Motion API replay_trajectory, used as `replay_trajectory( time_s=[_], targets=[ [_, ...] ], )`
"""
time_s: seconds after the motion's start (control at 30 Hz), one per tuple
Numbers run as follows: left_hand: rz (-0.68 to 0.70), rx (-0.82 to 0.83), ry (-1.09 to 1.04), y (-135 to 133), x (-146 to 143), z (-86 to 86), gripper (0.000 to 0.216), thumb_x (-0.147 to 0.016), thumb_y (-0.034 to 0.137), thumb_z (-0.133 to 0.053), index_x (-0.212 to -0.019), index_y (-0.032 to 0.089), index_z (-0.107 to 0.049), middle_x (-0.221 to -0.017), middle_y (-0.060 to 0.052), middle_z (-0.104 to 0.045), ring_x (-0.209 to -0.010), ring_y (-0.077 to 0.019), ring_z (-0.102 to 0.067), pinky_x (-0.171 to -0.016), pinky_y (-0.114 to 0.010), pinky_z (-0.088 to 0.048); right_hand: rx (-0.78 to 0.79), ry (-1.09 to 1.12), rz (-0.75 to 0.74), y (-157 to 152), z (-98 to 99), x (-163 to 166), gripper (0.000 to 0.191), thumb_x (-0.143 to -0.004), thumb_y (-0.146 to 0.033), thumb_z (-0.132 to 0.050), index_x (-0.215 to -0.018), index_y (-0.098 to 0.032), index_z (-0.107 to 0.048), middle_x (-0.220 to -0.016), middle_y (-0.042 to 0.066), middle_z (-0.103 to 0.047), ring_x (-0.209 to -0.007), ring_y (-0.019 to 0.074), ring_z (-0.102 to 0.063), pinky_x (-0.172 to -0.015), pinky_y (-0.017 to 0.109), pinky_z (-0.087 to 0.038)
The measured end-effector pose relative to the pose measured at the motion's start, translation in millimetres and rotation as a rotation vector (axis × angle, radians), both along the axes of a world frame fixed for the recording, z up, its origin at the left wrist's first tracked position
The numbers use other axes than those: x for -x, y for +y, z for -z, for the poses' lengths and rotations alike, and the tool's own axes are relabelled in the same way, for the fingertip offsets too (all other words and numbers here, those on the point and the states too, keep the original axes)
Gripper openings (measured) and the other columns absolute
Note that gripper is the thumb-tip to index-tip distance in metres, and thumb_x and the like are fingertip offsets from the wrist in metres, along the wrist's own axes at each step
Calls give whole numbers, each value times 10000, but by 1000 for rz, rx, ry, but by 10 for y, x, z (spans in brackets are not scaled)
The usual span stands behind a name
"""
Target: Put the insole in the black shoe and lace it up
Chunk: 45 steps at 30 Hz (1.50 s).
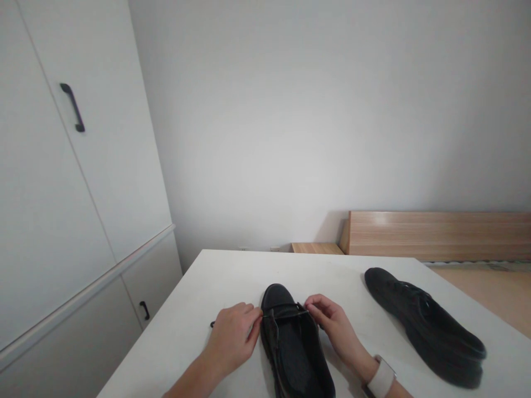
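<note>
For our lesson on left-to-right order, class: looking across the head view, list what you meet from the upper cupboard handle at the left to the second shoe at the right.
Upper cupboard handle, lower cupboard handle, left hand, black shoe between the hands, right hand, second black shoe.

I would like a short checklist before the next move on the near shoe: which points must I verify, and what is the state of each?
1. Near shoe sole-down on the white table: ok.
2. Left hand at the left side of its opening: ok.
3. Right hand at the right side of its opening: ok.
4. Other shoe apart from both hands: ok.
5. Heel of the near shoe fully visible: not ok, the picture's lower edge cuts it off.
6. What exactly each hand pinches: cannot tell, too small and dark.
</note>
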State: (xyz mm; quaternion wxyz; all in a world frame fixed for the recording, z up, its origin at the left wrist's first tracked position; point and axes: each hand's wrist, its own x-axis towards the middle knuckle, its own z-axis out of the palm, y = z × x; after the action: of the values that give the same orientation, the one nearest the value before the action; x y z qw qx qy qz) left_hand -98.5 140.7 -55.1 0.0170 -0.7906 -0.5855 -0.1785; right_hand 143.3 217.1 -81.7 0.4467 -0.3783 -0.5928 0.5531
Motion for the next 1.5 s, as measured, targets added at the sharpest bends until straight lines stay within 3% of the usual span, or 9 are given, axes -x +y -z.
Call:
replay_trajectory(
  time_s=[0.2, 0.37, 0.5, 0.67, 0.73, 0.83, 1.03, 1.2, 1.5],
  targets=[
    [0, 10, -55, -29, -20, -28, 264, -923, 192, -399, -815, 198, -639, -774, -47, -681, -762, -211, -628, -645, -306, -376, -5, -12, 10, -2, -14, 42, 459, -668, -616, -752, -748, -180, -634, -662, 12, -602, -636, 177, -541, -595, 293, -438],
    [-28, 44, -223, -10, -12, 10, 247, -905, 212, -421, -785, 199, -637, -721, -31, -651, -701, -193, -596, -646, -290, -353, -52, -44, 46, -7, 20, 75, 433, -711, -596, -727, -745, -174, -639, -677, 22, -616, -671, 193, -557, -620, 304, -438],
    [-42, 105, -469, 31, -25, 49, 238, -883, 263, -456, -734, 188, -626, -653, -8, -586, -651, -177, -543, -626, -276, -333, -70, -29, 33, -16, 53, 95, 377, -754, -535, -722, -786, -165, -653, -714, 34, -648, -719, 211, -588, -666, 320, -443],
    [-31, 336, -911, 102, -62, 112, 242, -816, 340, -505, -671, 172, -601, -514, 51, -411, -525, -134, -397, -532, -257, -269, -87, -56, 41, -13, 70, 82, 366, -737, -516, -743, -790, -158, -684, -780, 66, -695, -791, 246, -619, -714, 346, -466],
    [-35, 399, -995, 116, -76, 130, 217, -784, 334, -514, -662, 173, -593, -486, 62, -390, -499, -127, -370, -517, -254, -261, -104, -68, 62, -12, 69, 75, 372, -735, -526, -739, -793, -161, -692, -796, 71, -701, -810, 257, -629, -729, 356, -477],
    [-40, 349, -933, 105, -86, 127, 208, -783, 316, -505, -640, 178, -566, -515, 55, -409, -526, -128, -388, -533, -253, -259, -149, -100, 68, -19, 63, 66, 365, -757, -530, -713, -805, -169, -692, -821, 74, -699, -832, 264, -637, -756, 368, -487],
    [-32, 210, -539, 64, -54, 90, 214, -815, 229, -447, -635, 178, -552, -584, 15, -507, -613, -156, -494, -593, -267, -281, -210, -168, 65, -8, 99, 45, 302, -813, -489, -657, -816, -188, -678, -829, 67, -680, -832, 260, -628, -759, 367, -484],
    [-67, 130, -365, 43, -59, 88, 232, -872, 223, -422, -726, 185, -598, -694, -29, -623, -692, -186, -569, -653, -280, -324, -256, -192, 70, 1, 120, 38, 231, -836, -419, -645, -828, -190, -681, -846, 68, -674, -834, 257, -628, -763, 369, -482],
    [2, 60, -121, -5, -66, -31, 216, -872, 152, -416, -683, 196, -512, -700, -35, -612, -744, -206, -559, -645, -301, -316, -445, -272, 87, -43, 8, 40, 172, -901, -298, -572, -804, -203, -676, -837, 51, -624, -816, 219, -598, -734, 328, -460]
  ],
)
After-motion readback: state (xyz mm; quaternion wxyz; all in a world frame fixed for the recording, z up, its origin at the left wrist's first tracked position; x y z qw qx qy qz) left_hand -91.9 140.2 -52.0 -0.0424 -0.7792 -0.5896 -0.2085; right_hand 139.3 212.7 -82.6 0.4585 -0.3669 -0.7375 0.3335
